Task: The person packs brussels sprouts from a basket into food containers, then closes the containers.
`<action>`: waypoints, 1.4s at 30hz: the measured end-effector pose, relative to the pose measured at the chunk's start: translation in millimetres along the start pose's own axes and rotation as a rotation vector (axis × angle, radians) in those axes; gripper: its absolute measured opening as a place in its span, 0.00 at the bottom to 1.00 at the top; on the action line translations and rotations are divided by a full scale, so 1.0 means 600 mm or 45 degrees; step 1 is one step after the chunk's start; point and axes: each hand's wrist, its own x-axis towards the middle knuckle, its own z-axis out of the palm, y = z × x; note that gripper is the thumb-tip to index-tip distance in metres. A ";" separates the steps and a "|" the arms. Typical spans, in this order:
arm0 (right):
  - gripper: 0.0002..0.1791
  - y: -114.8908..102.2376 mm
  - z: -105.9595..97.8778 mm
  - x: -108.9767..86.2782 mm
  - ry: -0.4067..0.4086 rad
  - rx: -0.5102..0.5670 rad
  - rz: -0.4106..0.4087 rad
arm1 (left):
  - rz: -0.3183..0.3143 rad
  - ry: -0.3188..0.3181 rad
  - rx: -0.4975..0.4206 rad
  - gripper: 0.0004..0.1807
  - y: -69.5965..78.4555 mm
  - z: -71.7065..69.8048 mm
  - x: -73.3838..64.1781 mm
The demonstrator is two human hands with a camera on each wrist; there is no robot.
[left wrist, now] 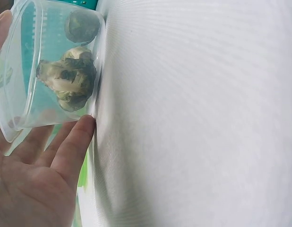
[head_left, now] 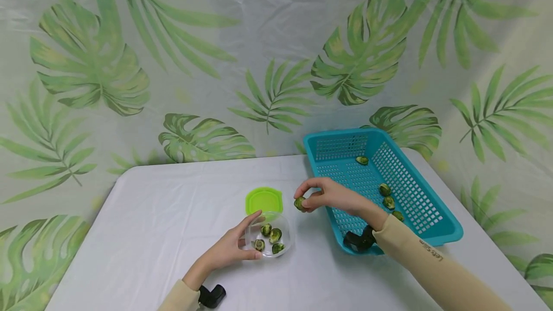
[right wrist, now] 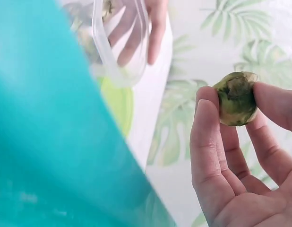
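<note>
My right hand (head_left: 326, 197) pinches a Brussels sprout (right wrist: 236, 100) between thumb and fingertips. It is raised to the right of a clear plastic container (head_left: 287, 235), near the basket's left side. Several Brussels sprouts (head_left: 275, 235) lie on the container's bottom. The container stands upright on the white table, its top uncovered. My left hand (head_left: 229, 249) holds it from the left, thumb on the near side and fingers round the far side. In the left wrist view, fingertips (left wrist: 87, 124) touch the container's wall low down by the tablecloth.
A bright green lid (head_left: 264, 199) lies just behind the container. At the right stands a large turquoise perforated basket (head_left: 425, 184), with several Brussels sprouts (head_left: 389, 202) scattered inside, mostly along its right side. A leaf-patterned curtain (head_left: 276, 61) hangs behind the white-covered table (head_left: 173, 215).
</note>
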 end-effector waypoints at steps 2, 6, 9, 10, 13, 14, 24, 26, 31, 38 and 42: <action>0.13 -0.002 0.006 0.003 -0.003 -0.011 -0.002 | -0.010 0.001 -0.003 0.51 0.001 0.001 0.000; 0.15 -0.005 0.019 0.009 -0.019 -0.019 0.000 | -0.014 0.002 -0.006 0.51 0.001 0.001 -0.001; 0.15 -0.009 0.030 0.012 -0.036 -0.015 0.002 | -0.013 0.002 -0.008 0.51 -0.001 0.001 -0.001; 0.14 -0.010 0.034 0.013 -0.042 -0.010 0.004 | -0.013 0.003 -0.009 0.51 -0.001 0.002 0.000; 0.12 -0.011 0.046 0.019 -0.069 0.000 0.005 | -0.011 0.004 -0.014 0.51 -0.001 0.002 0.000; 0.12 -0.011 0.050 0.021 -0.080 0.000 0.007 | -0.012 0.004 -0.014 0.51 -0.001 0.002 0.000; 0.10 -0.008 0.089 0.039 -0.159 -0.085 0.046 | -0.025 -0.001 -0.009 0.50 -0.001 0.003 0.000; 0.09 -0.007 0.097 0.041 -0.168 -0.090 0.054 | -0.030 0.003 -0.014 0.50 -0.002 0.003 0.000; 0.08 -0.003 0.117 0.048 -0.171 -0.120 0.095 | -0.033 0.000 -0.013 0.50 -0.004 0.002 0.000; 0.08 0.003 0.139 0.058 -0.151 -0.213 0.117 | -0.026 -0.005 -0.013 0.50 -0.006 0.001 0.000; 0.09 0.005 0.145 0.062 -0.147 -0.257 0.122 | -0.021 -0.004 -0.014 0.50 -0.006 0.001 0.001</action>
